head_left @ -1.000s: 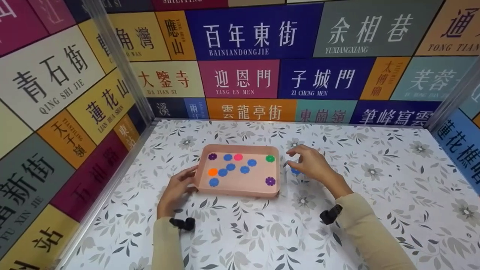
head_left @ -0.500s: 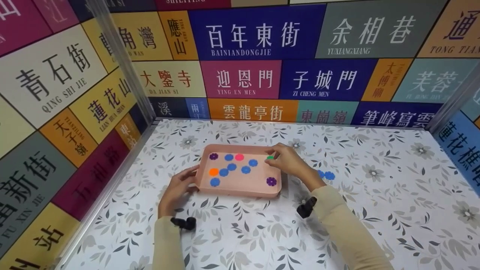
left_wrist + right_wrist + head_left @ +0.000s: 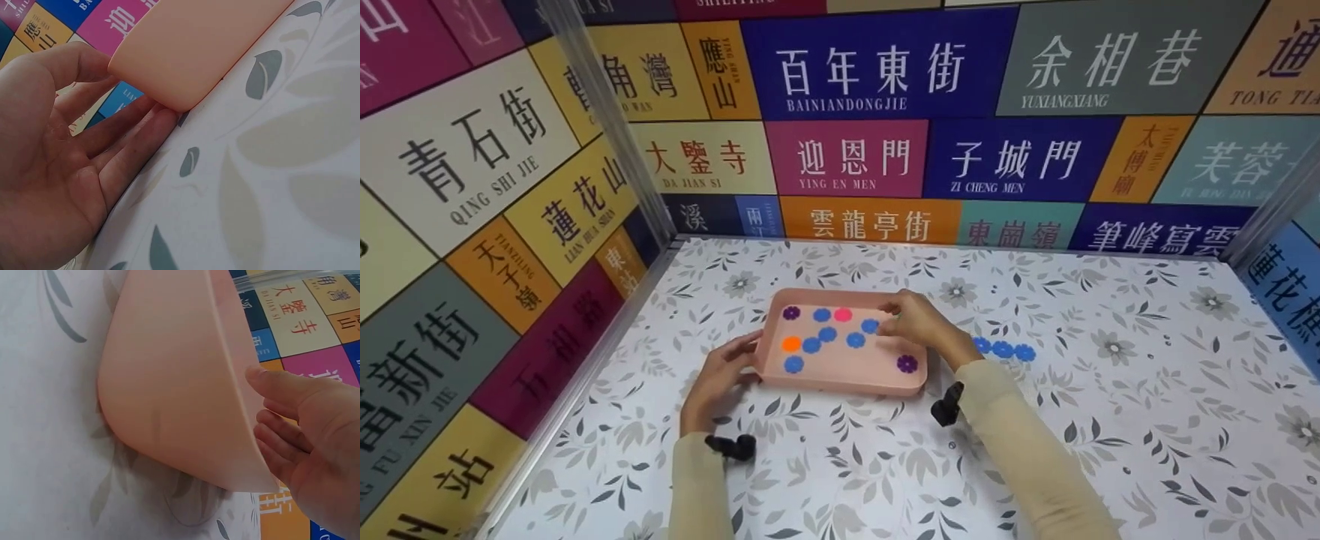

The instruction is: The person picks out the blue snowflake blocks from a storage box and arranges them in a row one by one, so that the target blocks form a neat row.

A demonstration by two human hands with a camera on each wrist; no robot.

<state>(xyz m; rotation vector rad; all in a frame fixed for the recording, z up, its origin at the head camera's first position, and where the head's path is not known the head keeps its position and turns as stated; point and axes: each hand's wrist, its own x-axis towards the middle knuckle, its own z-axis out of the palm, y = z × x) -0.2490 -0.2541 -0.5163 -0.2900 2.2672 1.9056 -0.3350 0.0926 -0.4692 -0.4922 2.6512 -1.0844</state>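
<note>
In the head view a shallow pink tray lies on the table with several flower-shaped pieces inside: mostly blue ones, a pink one, an orange one and purple ones. My left hand holds the tray's left side, one digit at the rim and other fingertips low on the wall in the left wrist view. My right hand reaches over the right wall, thumb and index tips apart beside a blue piece. The right wrist view shows the wall with fingertips partly behind it.
Three blue flower pieces lie in a row on the patterned cloth, right of the tray and close to my right forearm. Panels with printed signs stand behind and at the left side.
My right hand has moved left from beside the tray to over its inside. The green piece, visible earlier, is now hidden. The left hand stays at the tray.
</note>
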